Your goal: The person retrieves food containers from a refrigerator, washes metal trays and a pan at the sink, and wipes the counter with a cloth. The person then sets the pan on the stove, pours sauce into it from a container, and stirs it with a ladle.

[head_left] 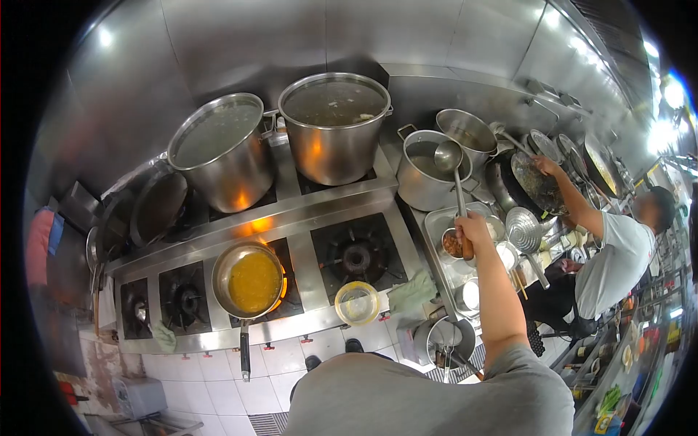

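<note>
My right hand (472,229) is closed round the wooden handle of a ladle (449,157), whose bowl is over a steel pot (422,190) at the centre right. My left hand does not show. A frying pan (249,280) with yellow-brown liquid sits on a lit burner, its black handle pointing toward me. Right of it, a clear bowl (357,303) with yellowish residue rests on the stove's front edge. Beneath my right hand, a small container of reddish-brown food (452,243) stands in a metal tray (436,224).
Two large stockpots (240,185) (327,149) stand on the raised back ledge. A co-worker (618,251) on the right reaches toward a wok (538,182). A green cloth (413,293) lies on the stove edge. A lower pot (445,336) is near my right side.
</note>
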Action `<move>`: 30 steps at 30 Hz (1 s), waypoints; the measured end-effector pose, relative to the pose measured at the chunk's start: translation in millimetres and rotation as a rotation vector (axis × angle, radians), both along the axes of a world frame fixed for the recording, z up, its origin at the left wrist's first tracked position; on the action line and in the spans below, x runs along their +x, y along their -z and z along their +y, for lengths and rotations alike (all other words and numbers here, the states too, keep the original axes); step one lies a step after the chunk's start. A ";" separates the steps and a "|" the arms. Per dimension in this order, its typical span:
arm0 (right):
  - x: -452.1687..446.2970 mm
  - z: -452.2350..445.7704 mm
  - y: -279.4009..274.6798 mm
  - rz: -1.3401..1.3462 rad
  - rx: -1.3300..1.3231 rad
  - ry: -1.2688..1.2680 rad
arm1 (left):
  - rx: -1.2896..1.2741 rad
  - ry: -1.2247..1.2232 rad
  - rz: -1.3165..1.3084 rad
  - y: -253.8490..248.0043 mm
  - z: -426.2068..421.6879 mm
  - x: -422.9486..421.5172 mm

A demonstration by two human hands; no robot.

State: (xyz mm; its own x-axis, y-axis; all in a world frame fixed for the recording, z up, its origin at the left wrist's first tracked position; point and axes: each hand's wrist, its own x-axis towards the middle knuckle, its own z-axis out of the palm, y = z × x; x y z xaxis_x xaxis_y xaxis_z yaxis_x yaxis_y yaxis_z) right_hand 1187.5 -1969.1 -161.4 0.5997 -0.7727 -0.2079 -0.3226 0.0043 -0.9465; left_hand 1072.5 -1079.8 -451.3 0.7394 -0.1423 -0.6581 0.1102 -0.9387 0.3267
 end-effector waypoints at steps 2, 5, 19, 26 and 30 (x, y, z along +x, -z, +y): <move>5.4 -5.6 -3.4 0.010 0.080 -0.036 | 0.005 -0.006 0.032 6.2 1.6 -5.7; 14.3 -12.7 -7.7 0.035 0.197 -0.014 | -0.016 -0.008 0.043 14.0 -1.2 -7.6; 30.3 -25.1 -37.3 -0.120 0.724 0.042 | -0.325 -0.495 -0.068 -46.5 -48.1 44.5; 17.7 -14.4 -47.1 -0.301 0.829 0.009 | -0.170 -0.043 -0.040 45.3 2.3 32.7; 5.7 10.5 -72.3 -0.397 0.867 0.003 | -0.084 0.361 -0.091 62.8 12.4 22.8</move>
State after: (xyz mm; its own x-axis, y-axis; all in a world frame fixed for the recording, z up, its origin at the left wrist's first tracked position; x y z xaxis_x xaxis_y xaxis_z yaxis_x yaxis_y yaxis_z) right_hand 1193.2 -1958.6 -89.1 0.7479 -0.4468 -0.4910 0.0225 0.7563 -0.6539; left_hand 1095.3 -1067.4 -514.1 0.6868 -0.4548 -0.5670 -0.2554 -0.8813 0.3976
